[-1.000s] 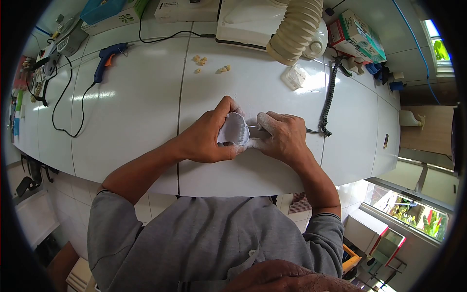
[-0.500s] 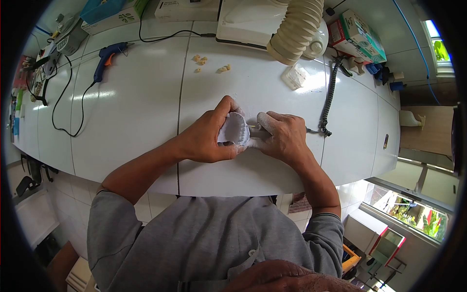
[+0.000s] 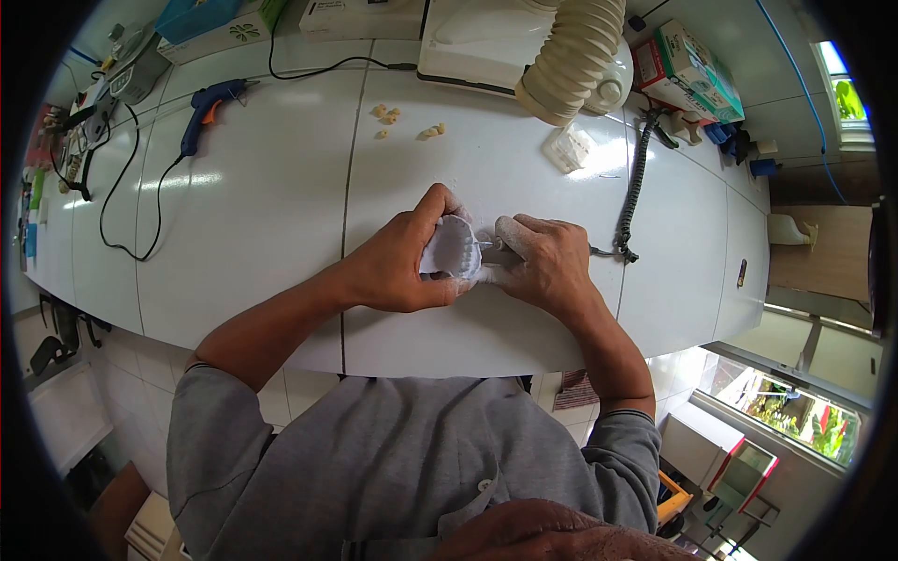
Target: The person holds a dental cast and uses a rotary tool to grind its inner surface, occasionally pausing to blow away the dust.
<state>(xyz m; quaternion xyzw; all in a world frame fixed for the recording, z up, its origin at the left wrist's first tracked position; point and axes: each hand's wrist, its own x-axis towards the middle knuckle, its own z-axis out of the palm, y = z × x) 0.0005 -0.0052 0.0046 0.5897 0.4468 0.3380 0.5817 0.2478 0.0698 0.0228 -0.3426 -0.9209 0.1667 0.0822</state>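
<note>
A white plaster dental model (image 3: pixel 449 247) with a row of teeth is gripped in my left hand (image 3: pixel 404 254), thumb and fingers wrapped round its outer sides. My right hand (image 3: pixel 543 262), dusted with white powder, closes around a rotary handpiece (image 3: pixel 506 255), most of which the fingers cover. From it a thin bit (image 3: pixel 485 244) points left, its tip right at the outer side of the teeth. Both hands are close together over the white table near its front edge. My right fingers reach the lower rim of the model.
Small yellowish tooth-like pieces (image 3: pixel 431 132) lie beyond my hands. A coiled black cord (image 3: pixel 636 178) runs on the right near a clear packet (image 3: pixel 568 148). A ribbed hose (image 3: pixel 572 61) hangs over the back. At the left lies a blue glue gun (image 3: pixel 204 114) with its cable.
My hands and the dental model stay in nearly the same place. The thin bit has shifted slightly against the outer side of the teeth.
</note>
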